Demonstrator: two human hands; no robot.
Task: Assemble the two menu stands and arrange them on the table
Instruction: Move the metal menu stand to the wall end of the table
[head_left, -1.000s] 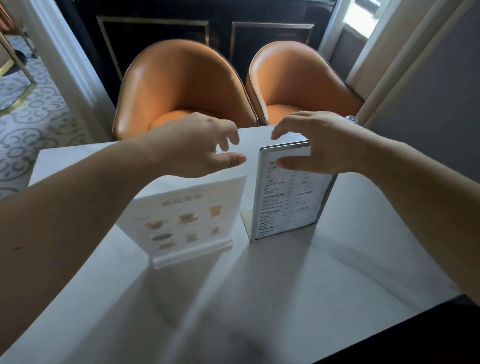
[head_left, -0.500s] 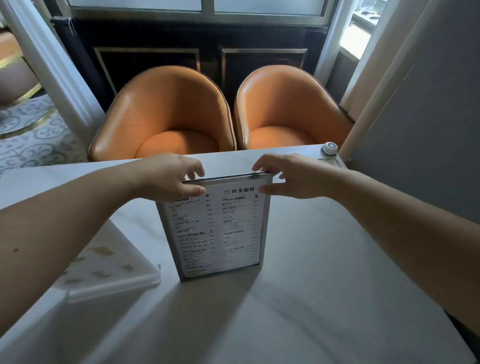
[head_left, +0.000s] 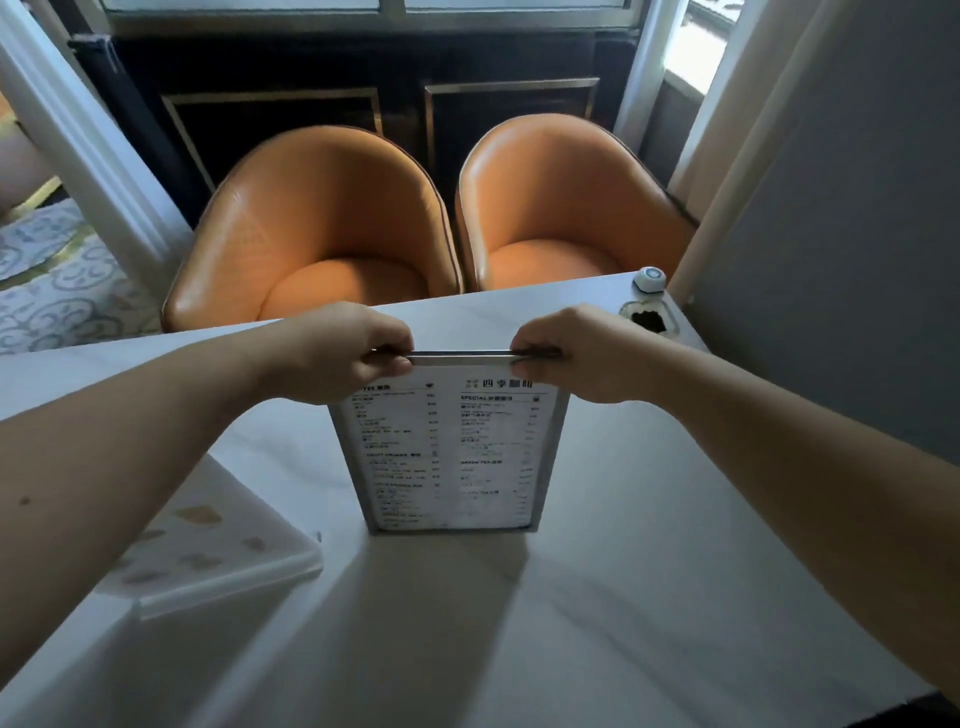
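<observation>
Upright, metal-framed menu stand (head_left: 447, 452) facing camera

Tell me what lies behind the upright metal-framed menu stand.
Behind the metal-framed menu stand: table edge, then two orange chairs. The tabletop directly behind is hidden.

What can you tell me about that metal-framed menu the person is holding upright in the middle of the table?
The framed menu stand is a tall rectangle with a thin silvery, metal-looking frame around a white printed sheet with two columns of small dark text. It stands upright on the pale table, its bottom edge on the surface, its printed face towards the camera. The left hand and right hand each pinch a top corner. It casts a shadow towards the camera.
</observation>
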